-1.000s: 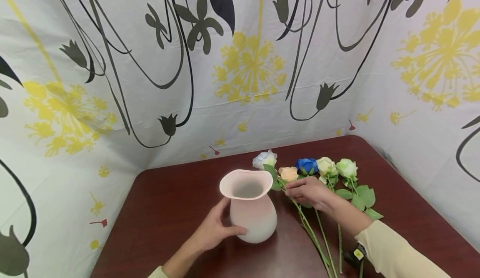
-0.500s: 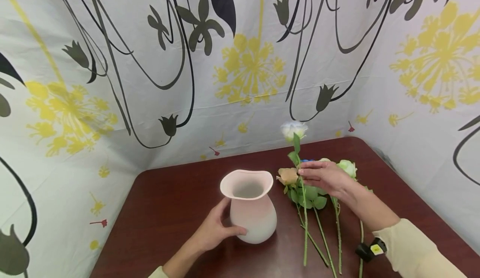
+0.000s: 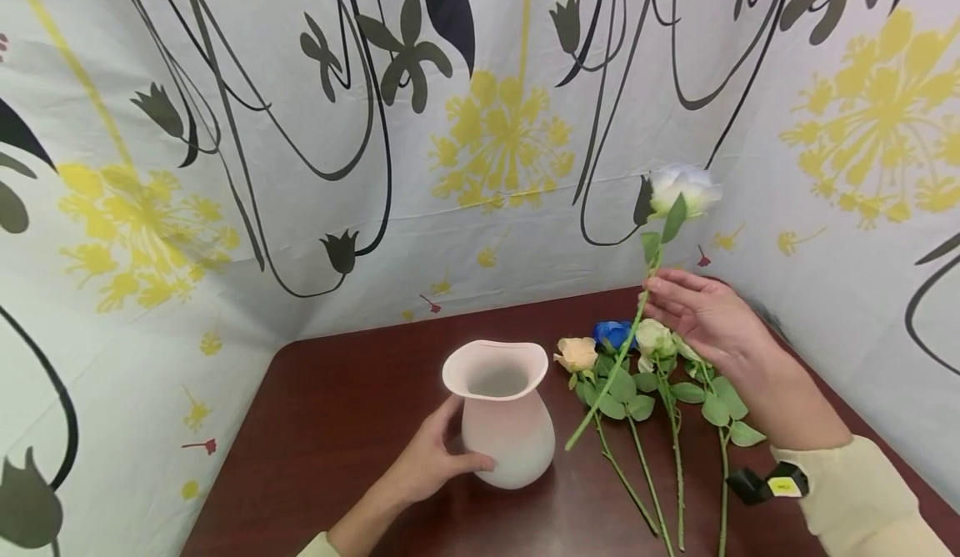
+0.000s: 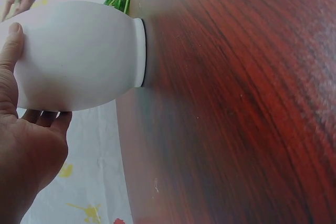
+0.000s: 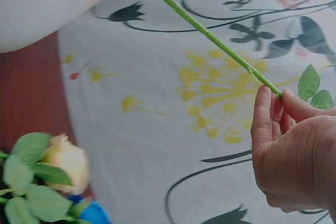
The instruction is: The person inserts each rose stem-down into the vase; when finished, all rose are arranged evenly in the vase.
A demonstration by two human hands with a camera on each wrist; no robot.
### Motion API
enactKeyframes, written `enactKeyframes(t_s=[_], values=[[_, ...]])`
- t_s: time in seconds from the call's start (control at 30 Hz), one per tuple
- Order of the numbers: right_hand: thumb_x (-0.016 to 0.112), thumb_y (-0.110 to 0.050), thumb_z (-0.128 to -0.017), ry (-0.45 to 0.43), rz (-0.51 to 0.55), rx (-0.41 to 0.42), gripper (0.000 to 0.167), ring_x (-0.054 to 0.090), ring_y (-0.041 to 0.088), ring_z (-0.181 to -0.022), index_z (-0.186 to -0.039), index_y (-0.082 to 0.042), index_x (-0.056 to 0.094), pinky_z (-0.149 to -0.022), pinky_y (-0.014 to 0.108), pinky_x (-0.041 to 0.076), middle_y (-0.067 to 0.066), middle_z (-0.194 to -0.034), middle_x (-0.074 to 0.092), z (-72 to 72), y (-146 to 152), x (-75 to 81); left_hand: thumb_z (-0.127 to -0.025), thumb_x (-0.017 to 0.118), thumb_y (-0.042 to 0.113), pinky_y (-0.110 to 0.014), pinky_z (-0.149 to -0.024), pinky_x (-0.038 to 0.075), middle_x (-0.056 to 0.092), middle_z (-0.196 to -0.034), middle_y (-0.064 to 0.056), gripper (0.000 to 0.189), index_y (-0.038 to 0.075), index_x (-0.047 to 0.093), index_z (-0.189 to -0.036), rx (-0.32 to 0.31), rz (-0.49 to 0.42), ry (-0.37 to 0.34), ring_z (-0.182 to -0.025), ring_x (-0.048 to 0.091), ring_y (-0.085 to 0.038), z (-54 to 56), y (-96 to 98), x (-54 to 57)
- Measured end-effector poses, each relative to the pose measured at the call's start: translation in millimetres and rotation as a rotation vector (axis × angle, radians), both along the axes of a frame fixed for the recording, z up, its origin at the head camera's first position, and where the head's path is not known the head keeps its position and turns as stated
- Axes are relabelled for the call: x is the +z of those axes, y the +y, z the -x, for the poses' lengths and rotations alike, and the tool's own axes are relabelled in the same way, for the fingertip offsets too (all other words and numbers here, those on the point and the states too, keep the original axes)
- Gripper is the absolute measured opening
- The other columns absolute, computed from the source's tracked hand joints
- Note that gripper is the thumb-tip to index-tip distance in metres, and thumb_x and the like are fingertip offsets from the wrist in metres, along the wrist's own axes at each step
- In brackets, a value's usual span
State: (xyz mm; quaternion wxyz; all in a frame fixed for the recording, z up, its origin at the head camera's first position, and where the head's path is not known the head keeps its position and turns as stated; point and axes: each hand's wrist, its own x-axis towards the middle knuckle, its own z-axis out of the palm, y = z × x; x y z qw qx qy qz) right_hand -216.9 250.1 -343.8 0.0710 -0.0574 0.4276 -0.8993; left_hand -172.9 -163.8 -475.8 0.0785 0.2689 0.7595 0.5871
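A pale pink-and-white vase (image 3: 510, 440) with a flared, wavy rim stands upright on the table. My left hand (image 3: 427, 461) holds its left side, thumb across the front and fingers behind, as the left wrist view also shows. Raised above the right part of the table, my right hand (image 3: 708, 315) pinches the green stem of a white rose (image 3: 682, 190) between thumb and fingertips. The rose's bloom points up, and its stem slants down toward the vase's right side. In the right wrist view the pinched stem (image 5: 210, 35) runs to the upper left.
On the dark red table (image 3: 360, 398), right of the vase, lie a peach rose (image 3: 576, 354), a blue rose (image 3: 612, 334) and pale green roses (image 3: 655, 338), stems toward me. A flower-printed cloth (image 3: 487, 248) hangs behind and at both sides.
My right hand has lifted the white rose off the table and carried it up and to the right, turning it bloom-up. My left hand stays on the vase.
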Motion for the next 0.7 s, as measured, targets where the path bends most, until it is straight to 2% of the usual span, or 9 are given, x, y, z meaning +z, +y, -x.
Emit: enactKeyframes(t_s=[0.23, 0.33, 0.5, 0.7], values=[[0.054, 0.013, -0.104, 0.106, 0.29, -0.039, 0.021, 0.077, 0.031, -0.089, -0.103, 0.007, 0.074, -0.083, 0.042, 0.064, 0.02, -0.098, 0.077, -2.9, 8.3, 29.1, -0.084, 0.094, 0.017, -0.034, -0.118, 0.041, 0.049, -0.16, 0.009, 0.1, 0.033, 0.037, -0.164, 0.004, 0.002, 0.012, -0.141, 0.051, -0.021, -1.0, 0.0, 0.0], [0.053, 0.014, -0.104, 0.134, 0.37, -0.066, 0.021, 0.077, 0.035, -0.084, -0.101, 0.009, 0.073, -0.081, 0.045, 0.065, 0.023, -0.094, 0.076, -4.7, 8.4, 43.8, -0.084, 0.094, 0.017, -0.034, -0.118, 0.041, 0.049, -0.159, 0.008, 0.1, 0.033, 0.037, -0.164, 0.002, 0.003, 0.017, -0.141, 0.052, -0.021, -0.7, 0.2, -0.5], [0.055, 0.017, -0.102, 0.147, 0.397, -0.1, 0.018, 0.076, 0.036, -0.08, -0.101, 0.008, 0.071, -0.081, 0.045, 0.064, 0.023, -0.092, 0.075, -6.6, 0.4, 65.0, -0.084, 0.094, 0.018, -0.035, -0.118, 0.041, 0.048, -0.16, 0.009, 0.1, 0.034, 0.036, -0.164, 0.007, 0.0, 0.006, -0.142, 0.05, -0.021, -1.0, 0.5, 0.5], [0.057, 0.016, -0.101, 0.205, 0.335, -0.098, 0.02, 0.077, 0.034, -0.081, -0.099, 0.009, 0.075, -0.082, 0.044, 0.064, 0.022, -0.094, 0.076, -7.3, -20.1, 75.6, -0.084, 0.094, 0.017, -0.035, -0.118, 0.041, 0.049, -0.159, 0.009, 0.098, 0.033, 0.037, -0.163, -0.002, -0.003, 0.004, -0.142, 0.051, -0.021, -1.3, 0.4, 1.3]])
